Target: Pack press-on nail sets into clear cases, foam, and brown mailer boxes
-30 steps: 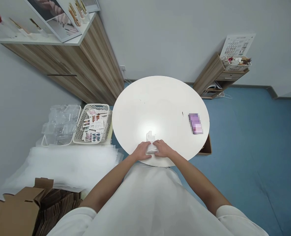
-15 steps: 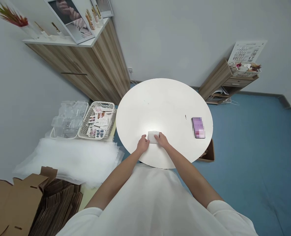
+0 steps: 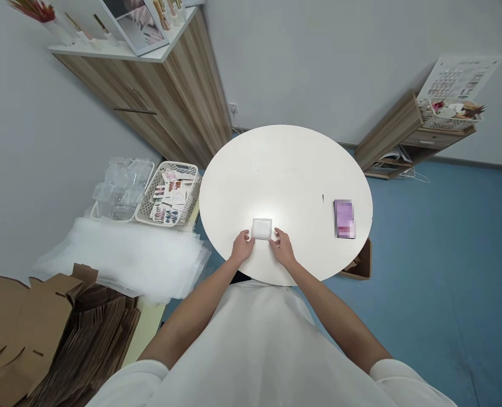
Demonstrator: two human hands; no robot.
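Observation:
A small whitish, see-through rectangular packet [image 3: 262,229] lies flat near the front edge of the round white table [image 3: 285,169]; whether it is a box or a wrapped pack I cannot make out. At its left side is my left hand [image 3: 243,247], fingers apart, the thumb by the lower left corner. On the other side my right hand [image 3: 282,247] has its fingers spread, with the thumb close to the lower right corner. Both thumbs are at or very near the packet's edge; light contact cannot be ruled out. Its top face is uncovered.
A purple, pixelated phone-sized object [image 3: 345,219] lies at the table's right. To the left stand a basket of printed nail cards [image 3: 138,212], a basket of clear plastic boxes [image 3: 121,189], white foam sheets [image 3: 124,251] and folded brown cartons [image 3: 22,328]. An open carton [image 3: 364,263] sits below right.
My right hand has come off the packet's top and moved to its right side, fingers spreading. My left hand stays at the left side. The whole view has shifted slightly.

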